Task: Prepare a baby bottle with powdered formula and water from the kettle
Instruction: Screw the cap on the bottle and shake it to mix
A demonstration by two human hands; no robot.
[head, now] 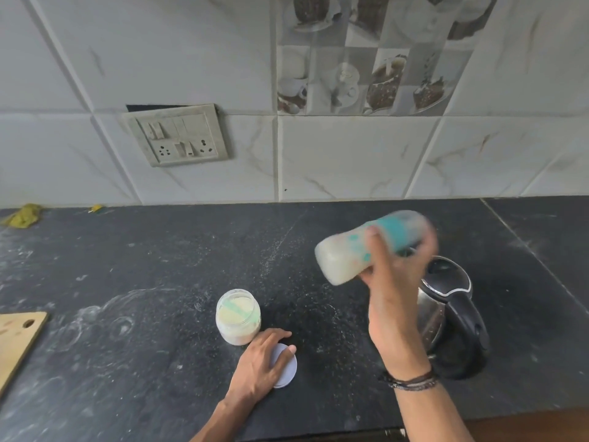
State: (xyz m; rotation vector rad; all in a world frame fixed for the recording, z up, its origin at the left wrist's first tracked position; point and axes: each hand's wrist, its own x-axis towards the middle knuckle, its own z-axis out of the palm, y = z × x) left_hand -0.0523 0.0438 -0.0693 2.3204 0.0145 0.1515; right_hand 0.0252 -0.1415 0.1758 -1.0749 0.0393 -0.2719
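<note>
The bench is dark speckled stone, smeared with pale rings and dusted with white powder. Behind it rises a wall of white marbled tiles, one patch printed with cups and coffee, and a switch panel hangs slightly crooked. A yellow-green cloth lies at the far left against the wall, and the corner of a wooden cutting board shows at the left edge.

The baby bottle is in the air above the bench's right half, blurred. Its long axis lies close to level: the base points down and left, the teal collar end up and right. Milky liquid fills it. The right hand grips it round the middle; dark threads circle that wrist. Just behind the hand stands a steel kettle with a black lid and handle.

Near the middle stands an open jar, upright, holding pale powder and a green scoop. Just beside it its lid lies flat on the bench, and the left hand rests on it, fingers relaxed.
</note>
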